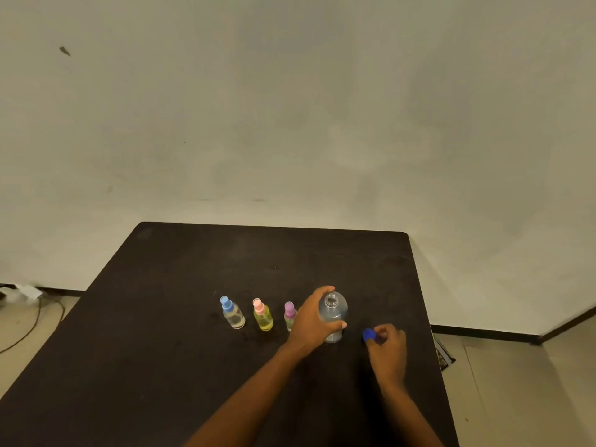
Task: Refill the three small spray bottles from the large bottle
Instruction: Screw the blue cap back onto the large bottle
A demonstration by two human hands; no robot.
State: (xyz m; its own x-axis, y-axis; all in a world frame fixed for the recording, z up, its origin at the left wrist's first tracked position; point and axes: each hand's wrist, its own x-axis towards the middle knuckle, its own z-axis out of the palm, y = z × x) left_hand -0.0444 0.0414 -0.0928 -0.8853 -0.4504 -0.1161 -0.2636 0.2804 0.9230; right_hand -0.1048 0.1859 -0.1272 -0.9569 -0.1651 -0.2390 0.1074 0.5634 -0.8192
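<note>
Large bottle [333, 317] upright on counter [180, 317], uncapped; left hand [314, 324] wrapped round it. Right hand [387, 345] pinches blue cap [369, 334] right of bottle. Three small spray bottles [263, 316] in row left of it.

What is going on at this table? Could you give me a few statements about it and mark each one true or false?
1. The large bottle has its cap off. True.
2. The right hand is empty. False: it pinches the blue cap.
3. The left hand grips the large bottle, which stands upright on the table. True.
4. The blue-topped bottle, pink-topped bottle and purple-topped bottle stand in a row to the left of the large bottle. True.
5. Those three small bottles have their spray tops off. False: each one has its top on.
</note>
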